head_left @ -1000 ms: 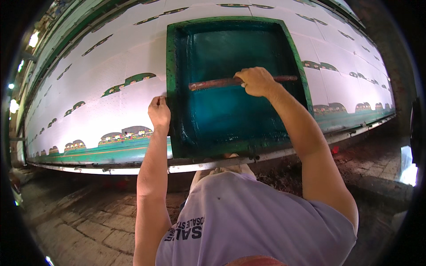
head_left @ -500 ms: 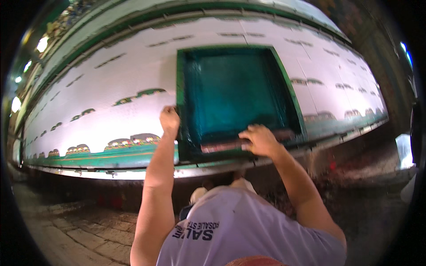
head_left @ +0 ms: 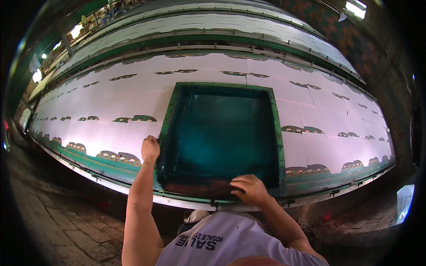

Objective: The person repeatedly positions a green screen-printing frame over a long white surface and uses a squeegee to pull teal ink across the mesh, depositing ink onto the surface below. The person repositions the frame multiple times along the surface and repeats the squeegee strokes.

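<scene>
A green screen frame (head_left: 274, 124) with a dark teal inside lies on a long table covered in printed white sheets. My left hand (head_left: 150, 148) has its fingers curled on the frame's left edge. A reddish squeegee bar (head_left: 204, 186) lies along the near inside edge, dark and partly blurred into the teal surface. My right hand (head_left: 250, 189) rests at the bar's right part, thumb and bent fingers apart.
Printed white sheets (head_left: 120, 97) run along both sides of the frame. A metal rail (head_left: 337, 193) borders the near table edge. More long tables (head_left: 199, 24) stand beyond. A brick floor (head_left: 66, 221) lies below, and lit windows (head_left: 355, 9) show at the upper edges.
My right hand drew the squeegee from mid-frame down to the near edge and loosened its grip. My left hand stayed on the frame. The view shifted, showing more tables beyond.
</scene>
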### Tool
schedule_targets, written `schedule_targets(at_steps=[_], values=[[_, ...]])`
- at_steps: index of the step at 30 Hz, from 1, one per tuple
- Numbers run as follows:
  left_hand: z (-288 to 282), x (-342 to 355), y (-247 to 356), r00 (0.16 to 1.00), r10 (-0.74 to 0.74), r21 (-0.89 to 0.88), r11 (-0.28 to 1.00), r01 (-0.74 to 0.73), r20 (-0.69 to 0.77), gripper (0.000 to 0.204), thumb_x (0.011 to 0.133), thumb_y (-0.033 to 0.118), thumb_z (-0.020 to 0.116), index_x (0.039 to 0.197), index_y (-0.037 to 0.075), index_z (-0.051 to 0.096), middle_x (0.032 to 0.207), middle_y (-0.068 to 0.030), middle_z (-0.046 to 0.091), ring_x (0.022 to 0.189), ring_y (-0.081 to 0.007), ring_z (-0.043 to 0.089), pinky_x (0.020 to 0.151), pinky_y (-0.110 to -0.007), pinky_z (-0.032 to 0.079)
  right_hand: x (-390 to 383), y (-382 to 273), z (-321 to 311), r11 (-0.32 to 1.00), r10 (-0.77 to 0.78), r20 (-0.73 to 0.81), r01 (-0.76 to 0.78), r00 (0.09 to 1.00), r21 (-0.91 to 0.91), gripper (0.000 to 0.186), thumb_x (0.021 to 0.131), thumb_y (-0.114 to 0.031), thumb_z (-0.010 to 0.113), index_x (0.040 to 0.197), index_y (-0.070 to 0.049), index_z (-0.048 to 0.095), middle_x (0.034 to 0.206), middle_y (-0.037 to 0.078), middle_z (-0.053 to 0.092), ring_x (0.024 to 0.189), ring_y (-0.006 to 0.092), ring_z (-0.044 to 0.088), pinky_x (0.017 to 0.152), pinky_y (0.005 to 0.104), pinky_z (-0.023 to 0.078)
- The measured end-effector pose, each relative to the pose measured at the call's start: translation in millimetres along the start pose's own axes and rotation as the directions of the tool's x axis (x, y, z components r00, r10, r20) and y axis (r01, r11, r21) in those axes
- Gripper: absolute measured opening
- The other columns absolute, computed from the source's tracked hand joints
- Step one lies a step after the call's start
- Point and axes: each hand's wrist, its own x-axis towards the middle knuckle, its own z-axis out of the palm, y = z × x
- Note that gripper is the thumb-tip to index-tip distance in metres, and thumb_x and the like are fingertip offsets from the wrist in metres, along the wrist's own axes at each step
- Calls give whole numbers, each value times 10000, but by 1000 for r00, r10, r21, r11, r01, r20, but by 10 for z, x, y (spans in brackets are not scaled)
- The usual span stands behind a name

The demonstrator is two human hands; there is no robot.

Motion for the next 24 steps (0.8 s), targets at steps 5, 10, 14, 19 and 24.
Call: schedule_targets(at_steps=[5, 10, 14, 19, 24], values=[[-102, -32, 84, 997, -72, 215, 974, 76, -27, 399, 1129, 295, 470, 1155, 0, 738, 1175, -273, 751, 1097, -487, 730, 970, -589, 580, -460, 725, -539, 953, 242, -353, -290, 904, -89, 386, 855, -115, 884, 1227, -75, 789, 1365, 172, 722, 1307, 405, 660, 1084, 512, 545], [-73, -3, 266, 996, -85, 287, 954, 89, -27, 430, 1139, 307, 452, 1166, -5, 747, 1180, -273, 753, 1090, -484, 735, 965, -583, 585, -734, 1139, -701, 746, 561, -409, -653, 720, -128, 540, 851, -134, 902, 1356, -49, 732, 1494, 247, 631, 1394, 476, 558, 1152, 543, 499], [-67, 47, 143, 995, -98, 282, 955, 91, 11, 472, 1147, 326, 437, 1155, -24, 755, 1168, -293, 760, 1101, -490, 729, 974, -586, 575, -729, 1331, -611, 653, 720, -320, -757, 616, 12, 683, 815, -158, 930, 1438, -56, 669, 1465, 248, 661, 1359, 458, 607, 1161, 526, 493], [-18, 102, -51, 991, -121, 127, 985, 114, 52, 603, 1165, 405, 425, 1051, -69, 781, 1098, -353, 759, 1088, -544, 716, 983, -622, 539, -619, 1310, -530, 625, 729, -329, -780, 600, -36, 767, 833, -165, 910, 1533, -97, 602, 1400, 236, 672, 1290, 454, 640, 1110, 522, 518], [95, 189, 58, 966, -202, -95, 971, 219, 160, 810, 1145, 612, 444, 1097, -127, 772, 1063, -411, 739, 1071, -591, 697, 966, -613, 515, -573, 1347, -620, 521, 798, -352, -853, 489, -2, 743, 816, -105, 876, 1516, -178, 638, 1256, 209, 691, 1224, 432, 666, 1046, 507, 547]])
